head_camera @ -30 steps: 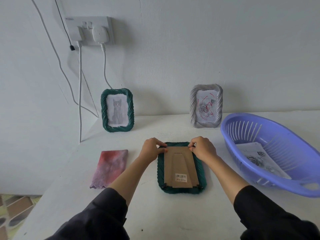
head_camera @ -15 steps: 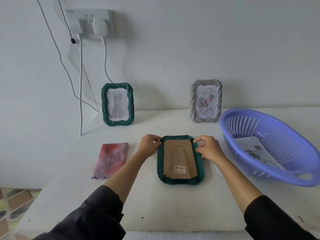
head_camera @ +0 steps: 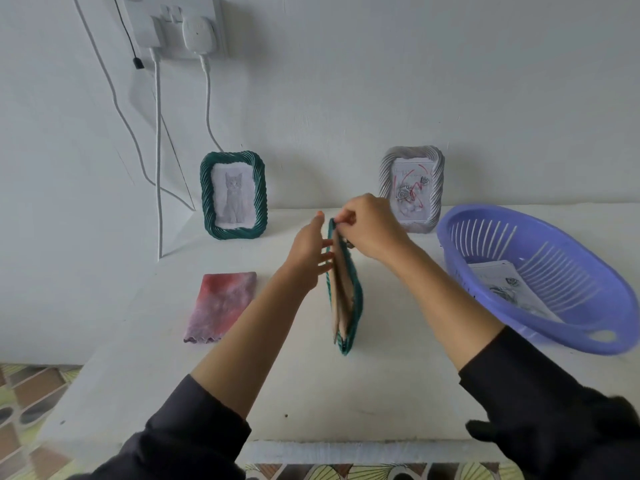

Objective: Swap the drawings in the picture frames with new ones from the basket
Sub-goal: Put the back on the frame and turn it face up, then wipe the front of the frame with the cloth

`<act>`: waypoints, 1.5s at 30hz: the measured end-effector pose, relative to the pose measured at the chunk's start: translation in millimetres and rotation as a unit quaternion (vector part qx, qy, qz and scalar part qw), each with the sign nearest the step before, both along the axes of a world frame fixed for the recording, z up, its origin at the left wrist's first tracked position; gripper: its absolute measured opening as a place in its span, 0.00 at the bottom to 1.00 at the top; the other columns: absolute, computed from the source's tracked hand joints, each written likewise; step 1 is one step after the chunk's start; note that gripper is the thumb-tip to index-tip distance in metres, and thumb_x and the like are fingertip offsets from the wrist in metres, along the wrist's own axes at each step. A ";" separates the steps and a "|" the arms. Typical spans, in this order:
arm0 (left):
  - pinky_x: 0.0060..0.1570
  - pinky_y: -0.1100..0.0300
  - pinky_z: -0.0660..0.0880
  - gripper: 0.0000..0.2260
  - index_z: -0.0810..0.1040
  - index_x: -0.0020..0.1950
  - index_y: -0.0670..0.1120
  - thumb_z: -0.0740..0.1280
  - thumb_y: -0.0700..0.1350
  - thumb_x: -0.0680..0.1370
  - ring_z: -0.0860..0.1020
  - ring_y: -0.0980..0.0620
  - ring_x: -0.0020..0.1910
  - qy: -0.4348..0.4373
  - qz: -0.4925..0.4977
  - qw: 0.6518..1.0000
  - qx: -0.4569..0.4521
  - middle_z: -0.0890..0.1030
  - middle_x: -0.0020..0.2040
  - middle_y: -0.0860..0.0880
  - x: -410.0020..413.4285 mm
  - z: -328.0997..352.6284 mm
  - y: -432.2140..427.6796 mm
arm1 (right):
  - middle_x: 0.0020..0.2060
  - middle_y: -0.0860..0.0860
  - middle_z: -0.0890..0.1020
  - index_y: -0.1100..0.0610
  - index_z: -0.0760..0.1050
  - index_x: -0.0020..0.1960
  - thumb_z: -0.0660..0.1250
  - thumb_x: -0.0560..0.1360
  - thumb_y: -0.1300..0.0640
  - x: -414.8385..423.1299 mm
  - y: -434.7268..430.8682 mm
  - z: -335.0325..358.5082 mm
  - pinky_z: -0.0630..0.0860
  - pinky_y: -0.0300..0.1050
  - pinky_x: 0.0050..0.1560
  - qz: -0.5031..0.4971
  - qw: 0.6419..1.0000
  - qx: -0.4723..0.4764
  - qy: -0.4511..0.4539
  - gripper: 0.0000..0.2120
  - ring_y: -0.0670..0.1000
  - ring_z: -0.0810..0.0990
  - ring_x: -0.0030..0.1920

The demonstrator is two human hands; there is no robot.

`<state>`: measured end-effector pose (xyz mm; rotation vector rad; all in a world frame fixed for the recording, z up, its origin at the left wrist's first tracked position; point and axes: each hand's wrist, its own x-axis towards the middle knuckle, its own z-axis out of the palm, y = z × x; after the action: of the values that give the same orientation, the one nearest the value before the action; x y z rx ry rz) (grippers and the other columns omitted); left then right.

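Note:
A green picture frame with a cardboard back stands on its long edge in the middle of the white table, seen almost edge-on. My right hand pinches its top corner. Flat against the cardboard back lies my left hand, fingers spread. A second green frame with a cat drawing leans on the wall at the back left. A grey frame with a scribbled rose drawing stands at the back right. The purple basket on the right holds rose drawings.
A folded pink-red cloth lies on the table left of the held frame. White cables hang from a wall socket down behind the table's back left. The table's front edge is close to me.
The green frame lay face down on the table with both hands at its top corners; now it is lifted upright on its edge, held between both hands.

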<state>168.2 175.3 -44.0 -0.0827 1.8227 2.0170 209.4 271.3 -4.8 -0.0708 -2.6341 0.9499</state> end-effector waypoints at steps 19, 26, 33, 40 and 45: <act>0.55 0.55 0.75 0.18 0.67 0.71 0.43 0.54 0.42 0.81 0.75 0.48 0.57 0.230 -0.032 0.898 -0.374 0.73 0.63 0.47 -10.5 -85.3 -40.4 | 0.75 0.52 0.57 0.59 0.53 0.75 0.51 0.81 0.56 14.8 16.6 -141.7 0.51 0.44 0.76 -0.030 0.988 0.012 -0.151 0.23 0.49 0.55 0.75; 0.71 0.51 0.60 0.19 0.66 0.72 0.43 0.54 0.42 0.81 0.63 0.44 0.71 0.263 -0.027 0.877 -0.401 0.66 0.72 0.42 -7.6 -95.5 -38.6 | 0.76 0.51 0.53 0.58 0.49 0.76 0.47 0.81 0.56 14.7 15.5 -148.3 0.46 0.43 0.75 -0.039 0.985 0.080 -0.149 0.24 0.48 0.51 0.76; 0.72 0.39 0.43 0.42 0.45 0.77 0.48 0.64 0.61 0.72 0.46 0.36 0.75 0.084 0.130 0.791 -0.591 0.48 0.76 0.37 -20.7 -85.5 -93.0 | 0.76 0.51 0.54 0.57 0.50 0.76 0.47 0.82 0.55 14.8 16.3 -146.8 0.45 0.41 0.75 -0.037 0.985 0.071 -0.151 0.23 0.47 0.52 0.76; 0.61 0.47 0.65 0.25 0.62 0.66 0.41 0.61 0.54 0.75 0.66 0.38 0.63 0.085 0.137 0.787 -0.595 0.66 0.63 0.39 -24.7 -85.4 -104.7 | 0.76 0.51 0.55 0.58 0.52 0.75 0.49 0.81 0.55 14.1 17.0 -146.4 0.47 0.43 0.75 -0.035 0.987 0.052 -0.149 0.23 0.47 0.53 0.76; 0.57 0.46 0.68 0.15 0.67 0.59 0.38 0.58 0.45 0.76 0.70 0.34 0.59 0.081 0.181 0.824 -0.531 0.69 0.58 0.37 -26.3 -79.9 -112.4 | 0.76 0.51 0.56 0.57 0.53 0.75 0.52 0.81 0.52 12.1 20.0 -142.4 0.49 0.47 0.77 -0.027 0.987 -0.011 -0.161 0.24 0.47 0.53 0.76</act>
<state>142.0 62.8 -123.9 -0.6253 2.9950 0.9251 221.4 291.3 -147.2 -0.3240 -2.8960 1.0228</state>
